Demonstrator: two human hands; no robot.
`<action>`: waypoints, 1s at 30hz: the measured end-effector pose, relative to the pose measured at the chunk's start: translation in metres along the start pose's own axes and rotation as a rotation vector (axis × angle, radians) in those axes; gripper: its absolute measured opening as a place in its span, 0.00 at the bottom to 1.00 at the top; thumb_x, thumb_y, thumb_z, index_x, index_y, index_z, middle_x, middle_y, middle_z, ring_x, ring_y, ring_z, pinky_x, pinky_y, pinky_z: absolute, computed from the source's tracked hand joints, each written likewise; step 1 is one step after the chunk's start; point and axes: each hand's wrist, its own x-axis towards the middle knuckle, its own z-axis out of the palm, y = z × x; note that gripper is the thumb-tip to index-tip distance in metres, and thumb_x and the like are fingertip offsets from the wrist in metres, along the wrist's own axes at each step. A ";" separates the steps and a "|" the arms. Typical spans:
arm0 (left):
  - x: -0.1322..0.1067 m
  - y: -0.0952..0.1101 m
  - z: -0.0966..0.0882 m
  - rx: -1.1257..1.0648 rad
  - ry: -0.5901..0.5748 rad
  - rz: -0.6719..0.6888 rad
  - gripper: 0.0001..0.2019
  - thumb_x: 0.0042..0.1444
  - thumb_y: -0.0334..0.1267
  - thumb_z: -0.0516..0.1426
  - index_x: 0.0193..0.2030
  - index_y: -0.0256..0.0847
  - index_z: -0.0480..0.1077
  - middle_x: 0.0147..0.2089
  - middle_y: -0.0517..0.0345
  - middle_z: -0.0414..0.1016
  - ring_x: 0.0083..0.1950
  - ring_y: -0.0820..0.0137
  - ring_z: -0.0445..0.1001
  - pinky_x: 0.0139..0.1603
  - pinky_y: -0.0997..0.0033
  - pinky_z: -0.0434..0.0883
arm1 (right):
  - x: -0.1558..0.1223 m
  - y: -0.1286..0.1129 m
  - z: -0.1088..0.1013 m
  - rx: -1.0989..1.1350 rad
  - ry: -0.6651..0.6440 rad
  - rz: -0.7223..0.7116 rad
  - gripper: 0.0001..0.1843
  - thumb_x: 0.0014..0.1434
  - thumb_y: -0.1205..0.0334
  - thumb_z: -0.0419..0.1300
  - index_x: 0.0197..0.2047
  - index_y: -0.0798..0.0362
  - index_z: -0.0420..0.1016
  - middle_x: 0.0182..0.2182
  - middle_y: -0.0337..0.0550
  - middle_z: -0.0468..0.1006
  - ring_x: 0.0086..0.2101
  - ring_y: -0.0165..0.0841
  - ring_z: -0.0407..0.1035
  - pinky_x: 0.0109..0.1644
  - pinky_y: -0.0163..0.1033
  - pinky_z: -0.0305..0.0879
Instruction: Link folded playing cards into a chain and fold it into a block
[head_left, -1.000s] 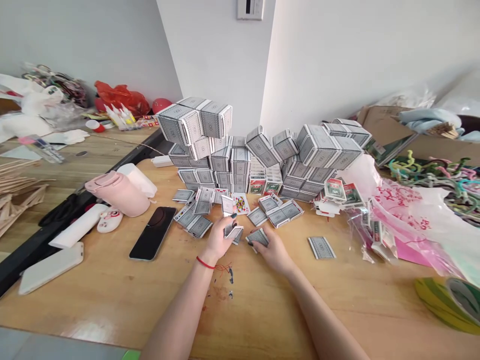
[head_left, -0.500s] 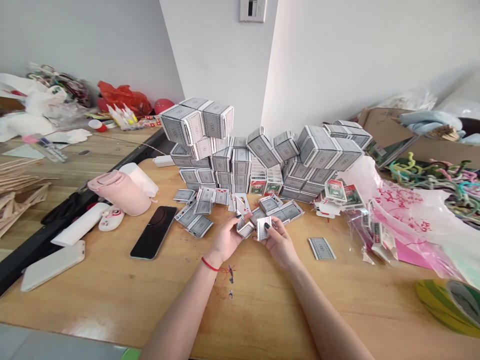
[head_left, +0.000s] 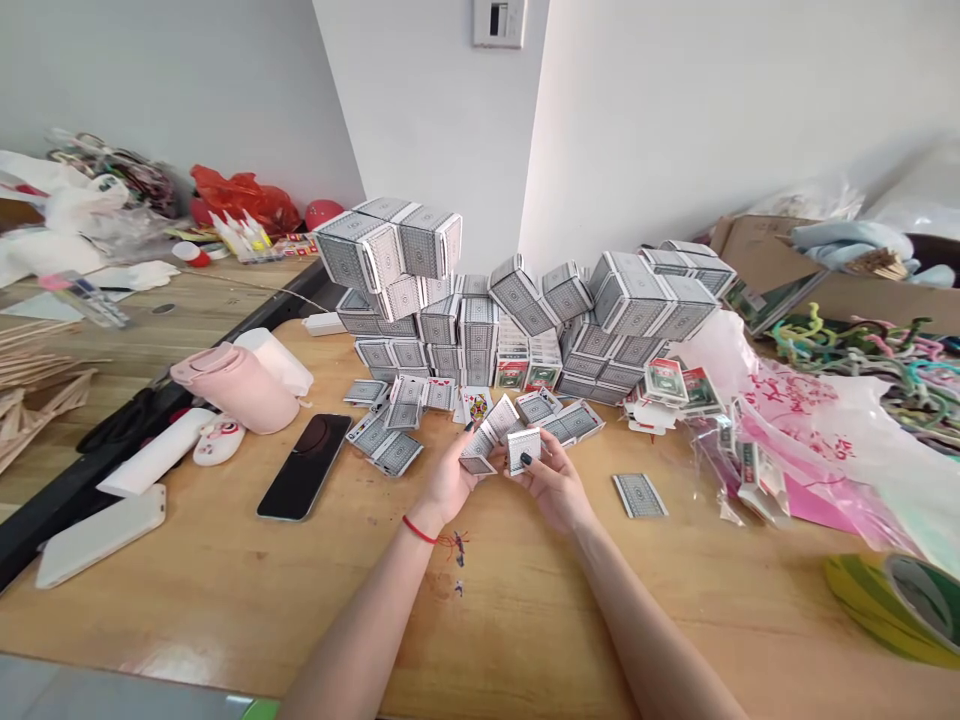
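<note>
Supporting table (head_left: 517,640): wooden top beneath everything listed below; layout largely as one second ago.
Block structure (head_left: 517,300): stacked boxes of grey patterned cards, rising at left and right, two tilted blocks between; unchanged.
Plastic bag (head_left: 817,405): red-printed, crumpled, right of the structure; unchanged.
Left hand (head_left: 448,487): grip narrow, thumb and fingers holding the bent card piece (head_left: 491,435); slightly right of its position one second ago.
Right hand (head_left: 559,490): grip narrow, pinching the folded card (head_left: 523,450) between thumb and fingers; one second ago it was low at the tabletop, now raised and nearer the left hand.
Phone (head_left: 304,467): dark screen upward, left of both hands; unchanged.
Bent card piece: above the table, spread wider than half a second ago, patterned backs showing.
Lone card (head_left: 640,495): flat on the table, right of the right hand; unmoved.
Court card (head_left: 476,405): face up before the structure; more exposed than half a second ago.
Folded card: beside the bent card piece, overlapping it in view; contact cannot be told.
</note>
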 end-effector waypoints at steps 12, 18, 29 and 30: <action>0.002 0.002 -0.005 0.129 0.042 0.125 0.16 0.49 0.43 0.55 0.43 0.37 0.71 0.38 0.51 0.76 0.40 0.64 0.74 0.37 0.69 0.70 | 0.004 0.006 -0.008 -0.218 0.029 -0.041 0.14 0.44 0.58 0.65 0.35 0.52 0.70 0.33 0.40 0.74 0.31 0.30 0.67 0.33 0.34 0.63; -0.001 0.002 -0.002 0.250 0.064 0.149 0.18 0.49 0.45 0.55 0.44 0.38 0.70 0.39 0.50 0.76 0.41 0.63 0.73 0.33 0.71 0.69 | 0.004 0.010 -0.010 -0.354 0.016 -0.061 0.15 0.45 0.55 0.63 0.36 0.52 0.72 0.33 0.41 0.75 0.32 0.33 0.67 0.36 0.37 0.62; -0.001 0.005 0.002 0.195 0.051 0.133 0.18 0.46 0.45 0.57 0.42 0.37 0.71 0.36 0.52 0.76 0.40 0.63 0.73 0.36 0.68 0.70 | 0.007 0.015 -0.013 -0.341 0.006 -0.074 0.14 0.46 0.55 0.63 0.37 0.51 0.72 0.34 0.40 0.75 0.31 0.31 0.66 0.36 0.36 0.61; -0.001 0.005 0.001 0.192 0.046 0.135 0.17 0.46 0.45 0.57 0.42 0.37 0.71 0.36 0.52 0.76 0.40 0.63 0.73 0.36 0.68 0.70 | 0.007 0.015 -0.014 -0.347 -0.002 -0.078 0.14 0.47 0.55 0.63 0.37 0.51 0.72 0.34 0.40 0.75 0.31 0.31 0.66 0.36 0.36 0.61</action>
